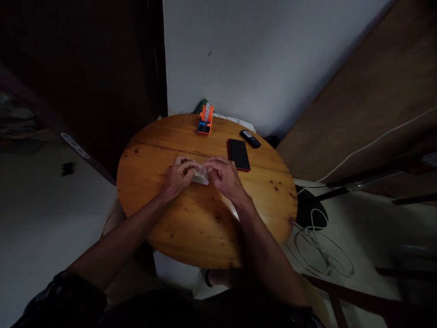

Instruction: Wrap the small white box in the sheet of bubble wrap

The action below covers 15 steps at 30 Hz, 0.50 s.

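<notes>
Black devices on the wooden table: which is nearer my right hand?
The flat black rectangular device with red edging; the smaller, rounded black handset lies farther away.

From where I sit, I count two hands: one left hand (178, 176) and one right hand (224, 177). I count also one clear piece (201, 177), one table (191, 218), one orange holder (205, 119), one tablet (239, 155) and one handset (251, 139). Of cable (316, 243), I see several loops, but how many cables, I cannot tell.

Wooden table (191, 228) — smooth and glossy, translucent plastic-looking piece (200, 179), matt wall (259, 59)
</notes>
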Tool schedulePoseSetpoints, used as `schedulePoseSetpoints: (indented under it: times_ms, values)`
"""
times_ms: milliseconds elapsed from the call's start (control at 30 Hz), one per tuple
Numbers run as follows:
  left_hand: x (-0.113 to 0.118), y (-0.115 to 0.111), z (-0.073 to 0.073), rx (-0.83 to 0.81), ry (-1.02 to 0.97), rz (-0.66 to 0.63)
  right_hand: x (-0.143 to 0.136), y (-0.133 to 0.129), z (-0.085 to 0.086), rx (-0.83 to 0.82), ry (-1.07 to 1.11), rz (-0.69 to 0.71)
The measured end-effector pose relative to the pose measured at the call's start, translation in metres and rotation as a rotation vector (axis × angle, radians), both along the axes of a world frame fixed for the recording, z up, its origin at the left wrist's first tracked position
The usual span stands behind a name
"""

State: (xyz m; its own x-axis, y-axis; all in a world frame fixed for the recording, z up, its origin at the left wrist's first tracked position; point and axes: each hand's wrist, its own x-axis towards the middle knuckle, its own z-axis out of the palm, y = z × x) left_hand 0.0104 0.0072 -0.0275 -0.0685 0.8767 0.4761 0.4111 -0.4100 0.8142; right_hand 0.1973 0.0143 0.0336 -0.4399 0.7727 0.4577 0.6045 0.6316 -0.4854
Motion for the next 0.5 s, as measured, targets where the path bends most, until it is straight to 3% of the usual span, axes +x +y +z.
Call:
schedulePoseSetpoints:
  times_ms: [333,500]
  values:
    - [-0.0001,-0.0022,0.0031,-0.023,0.013,-0.015,-0.0009,-0.0006,0.0002,-0.020,-0.060,0.069]
    - [0.0008,-0.0018,0.0029,-0.028,0.004,-0.009,-0.0085,-0.0068,0.0025,-0.009,-0.199,0.006]
